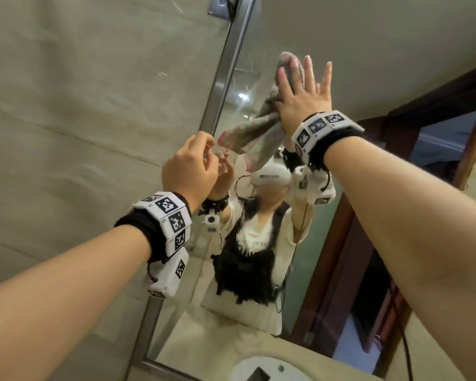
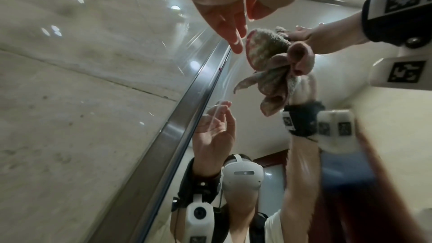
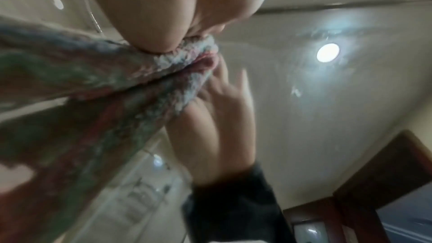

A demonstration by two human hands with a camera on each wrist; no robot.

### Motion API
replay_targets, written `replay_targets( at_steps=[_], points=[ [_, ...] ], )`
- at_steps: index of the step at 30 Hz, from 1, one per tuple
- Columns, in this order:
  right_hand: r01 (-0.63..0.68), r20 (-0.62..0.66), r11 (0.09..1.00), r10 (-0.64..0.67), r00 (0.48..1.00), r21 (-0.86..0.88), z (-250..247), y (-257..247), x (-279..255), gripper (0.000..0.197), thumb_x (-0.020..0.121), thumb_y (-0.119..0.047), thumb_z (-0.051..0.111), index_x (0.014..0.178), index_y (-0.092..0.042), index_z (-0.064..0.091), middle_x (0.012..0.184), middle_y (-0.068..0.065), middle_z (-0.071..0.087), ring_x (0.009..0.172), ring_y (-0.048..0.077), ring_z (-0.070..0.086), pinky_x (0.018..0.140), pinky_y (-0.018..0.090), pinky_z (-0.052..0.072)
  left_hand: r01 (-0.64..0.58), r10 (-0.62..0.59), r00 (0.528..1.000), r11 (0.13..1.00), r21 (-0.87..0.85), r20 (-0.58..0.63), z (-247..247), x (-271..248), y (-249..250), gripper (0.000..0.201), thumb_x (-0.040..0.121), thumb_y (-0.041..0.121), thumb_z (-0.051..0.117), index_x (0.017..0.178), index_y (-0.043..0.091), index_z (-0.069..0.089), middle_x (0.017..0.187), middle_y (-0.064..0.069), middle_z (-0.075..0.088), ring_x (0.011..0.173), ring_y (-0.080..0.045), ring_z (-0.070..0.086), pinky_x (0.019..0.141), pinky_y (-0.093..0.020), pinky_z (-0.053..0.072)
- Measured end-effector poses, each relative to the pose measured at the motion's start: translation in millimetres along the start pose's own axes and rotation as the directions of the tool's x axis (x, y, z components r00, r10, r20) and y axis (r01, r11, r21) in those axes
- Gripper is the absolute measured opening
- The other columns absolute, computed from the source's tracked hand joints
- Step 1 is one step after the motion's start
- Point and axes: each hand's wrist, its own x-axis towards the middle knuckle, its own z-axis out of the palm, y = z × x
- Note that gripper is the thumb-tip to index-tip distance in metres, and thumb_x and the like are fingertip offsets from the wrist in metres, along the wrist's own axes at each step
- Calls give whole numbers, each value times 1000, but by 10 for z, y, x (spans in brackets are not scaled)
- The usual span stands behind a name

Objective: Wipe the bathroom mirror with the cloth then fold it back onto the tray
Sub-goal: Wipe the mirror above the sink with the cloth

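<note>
My right hand point(image 1: 302, 89) lies flat with straight, spread fingers and presses a bunched pink-and-green cloth point(image 1: 254, 133) against the mirror point(image 1: 368, 64), high up near its left side. The cloth's loose end hangs down to the left below my palm. In the right wrist view the heel of my right hand point(image 3: 151, 6) pins the cloth point(image 3: 81, 66) to the glass. My left hand point(image 1: 193, 163) hovers by the mirror's metal frame point(image 1: 226, 72) with loosely curled fingers that hold nothing. Its fingertips point(image 2: 233, 43) sit just short of the cloth point(image 2: 268, 58). No tray is in view.
A beige stone wall point(image 1: 80, 105) fills the left. A wall socket point(image 1: 220, 4) sits at the top by the frame. A white sink basin point(image 1: 259, 369) lies below the mirror. The glass reflects me, a dark wooden door frame point(image 1: 396, 188) and ceiling lights.
</note>
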Motion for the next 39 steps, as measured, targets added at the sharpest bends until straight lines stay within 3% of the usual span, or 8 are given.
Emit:
replay_targets(
  at_steps=[3,7,11,16,22,27,33,39],
  points=[
    [-138,85,989,143,986,-60,-31,-197,-117,66,101,-40,15,145,7,3,154,27,6,144,40,1,117,50,-6,3,-3,1000,1000,7,22,23,-28,-2,15,87,11,50,99,7,59,92,-10,67,63,-21,54,55,-26,35],
    [-55,249,974,111,962,-222,81,-570,-397,48,100,-22,34,137,10,35,142,35,34,133,55,25,111,66,13,41,-41,999,999,1,18,25,-81,53,16,87,11,49,98,7,59,94,-11,67,70,-32,61,55,-27,34],
    [138,185,963,-96,978,-230,560,-898,-1024,59,98,-23,32,139,17,17,146,38,21,136,53,19,115,59,12,71,-70,997,997,-10,32,10,-156,104,17,87,10,49,99,6,59,95,-13,67,72,-34,61,57,-28,34],
    [200,105,979,-203,974,41,761,-918,-1374,70,100,-41,19,144,8,-5,152,32,-4,142,45,-4,112,50,-12,57,-57,997,998,4,53,-40,-212,95,16,87,10,50,99,6,59,94,-13,66,72,-33,60,57,-29,35],
    [-157,27,949,155,988,275,519,-282,-681,67,100,-40,22,147,3,0,154,30,-3,144,42,-2,116,47,-8,31,-32,998,999,15,59,-51,-173,39,15,87,10,50,98,7,59,93,-11,66,71,-32,59,56,-29,35],
    [-228,-24,890,258,966,395,274,-201,-81,65,97,-31,26,147,1,0,155,26,-5,145,39,-6,119,48,-5,45,-47,997,999,30,63,-28,-180,6,15,87,10,51,98,7,60,94,-12,66,71,-34,60,56,-29,34],
    [92,-71,963,-77,995,254,139,-435,73,64,95,-32,23,150,-15,-5,158,9,-12,146,25,-12,114,53,-12,79,-84,992,995,58,98,26,-334,23,20,86,10,50,105,6,55,101,-12,64,72,-35,60,56,-31,35],
    [422,-78,902,-416,906,89,430,-799,-481,62,94,-39,20,149,-23,-5,159,3,-10,146,22,-10,115,55,-9,93,-94,994,995,22,53,67,-471,-97,31,74,8,41,101,6,56,97,-12,64,72,-36,61,54,-40,48]
  ],
)
